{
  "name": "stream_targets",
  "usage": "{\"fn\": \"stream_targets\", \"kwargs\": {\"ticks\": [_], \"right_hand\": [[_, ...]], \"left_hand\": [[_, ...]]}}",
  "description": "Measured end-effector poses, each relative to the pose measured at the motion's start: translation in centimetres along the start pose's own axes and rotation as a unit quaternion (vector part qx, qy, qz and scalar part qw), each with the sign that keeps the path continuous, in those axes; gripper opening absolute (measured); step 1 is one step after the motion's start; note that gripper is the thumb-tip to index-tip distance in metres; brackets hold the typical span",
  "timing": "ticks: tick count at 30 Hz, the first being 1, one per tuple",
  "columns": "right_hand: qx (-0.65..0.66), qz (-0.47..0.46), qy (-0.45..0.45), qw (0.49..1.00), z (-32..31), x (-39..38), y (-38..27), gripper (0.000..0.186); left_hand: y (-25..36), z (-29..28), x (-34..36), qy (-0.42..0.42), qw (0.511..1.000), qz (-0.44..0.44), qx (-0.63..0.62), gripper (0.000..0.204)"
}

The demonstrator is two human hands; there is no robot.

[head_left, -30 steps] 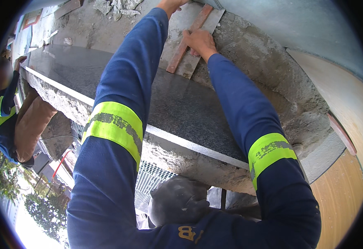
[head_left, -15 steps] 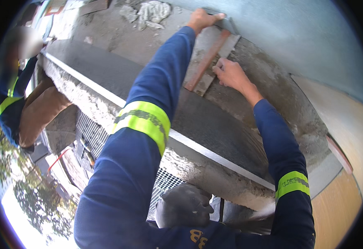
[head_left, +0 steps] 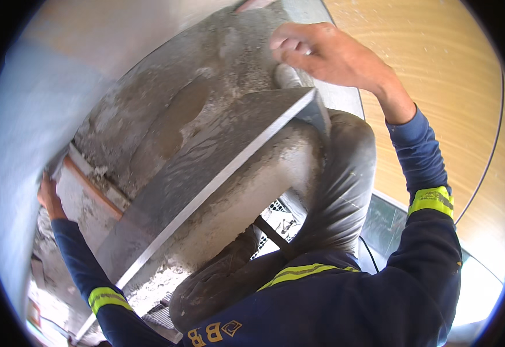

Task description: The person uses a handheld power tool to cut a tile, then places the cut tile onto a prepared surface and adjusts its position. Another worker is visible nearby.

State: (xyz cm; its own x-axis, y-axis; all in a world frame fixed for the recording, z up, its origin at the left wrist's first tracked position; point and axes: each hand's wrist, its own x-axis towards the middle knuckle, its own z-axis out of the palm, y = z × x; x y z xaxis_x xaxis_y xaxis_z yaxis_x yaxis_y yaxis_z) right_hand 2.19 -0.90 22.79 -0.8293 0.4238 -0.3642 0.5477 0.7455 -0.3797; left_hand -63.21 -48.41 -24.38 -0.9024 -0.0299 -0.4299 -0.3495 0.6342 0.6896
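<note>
From my end I see a narrow, straight wooden strip [head_left: 93,188], reddish-brown, slanting across the left of the frame. It lies on a pale grey board [head_left: 79,199], its lower end near the back edge of a dark stone slab [head_left: 206,150]. My left hand [head_left: 48,195] is by the strip's upper end, close against the bluish wall [head_left: 24,115]; its fingers are mostly hidden, so I cannot tell whether they grasp anything. The slab runs diagonally through the middle with a pale front edge, over a rough concrete base [head_left: 258,179]. Behind it spreads rough grey mortar [head_left: 166,127], with a smoother brownish patch. My right hand [head_left: 327,55] is raised at upper centre, well apart from the strip, fingers loosely curled and blurred; I cannot tell if they grip anything. A wood-grained panel [head_left: 437,98] fills the upper right, and a grey-trousered leg [head_left: 345,179] is bent beside the slab's end.
</note>
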Motion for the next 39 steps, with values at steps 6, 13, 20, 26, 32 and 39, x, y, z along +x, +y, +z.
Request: {"fn": "stream_targets", "kwargs": {"ticks": [6, 13, 20, 26, 32, 39], "right_hand": [[0.196, 0.35, 0.225, 0.888, 0.7, -16.8, 12.0, 0.038], [0.33, 0.595, 0.122, 0.722, 17.3, -39.5, 22.7, 0.039], [0.5, 0.695, 0.043, 0.515, 34.9, -47.7, 25.8, 0.038], [0.626, 0.689, 0.129, 0.34, 46.2, -41.6, 28.0, 0.062], [0.447, 0.768, 0.132, 0.438, 45.6, -33.3, 28.3, 0.032], [0.283, 0.68, 0.225, 0.637, 38.5, -45.4, 30.0, 0.039]], "left_hand": [[0.7, 1.4, -11.4, -0.136, 0.971, -0.039, -0.195, 0.054], [6.2, 3.2, -11.0, -0.155, 0.831, 0.375, 0.381, 0.055], [8.5, 5.5, -16.0, -0.066, 0.858, 0.242, 0.448, 0.055], [10.2, 5.7, -14.5, -0.169, 0.978, -0.053, -0.107, 0.038], [9.2, 1.1, -14.0, -0.145, 0.92, -0.184, -0.315, 0.066], [4.7, 2.2, -12.0, -0.201, 0.947, -0.013, -0.251, 0.044]]}}
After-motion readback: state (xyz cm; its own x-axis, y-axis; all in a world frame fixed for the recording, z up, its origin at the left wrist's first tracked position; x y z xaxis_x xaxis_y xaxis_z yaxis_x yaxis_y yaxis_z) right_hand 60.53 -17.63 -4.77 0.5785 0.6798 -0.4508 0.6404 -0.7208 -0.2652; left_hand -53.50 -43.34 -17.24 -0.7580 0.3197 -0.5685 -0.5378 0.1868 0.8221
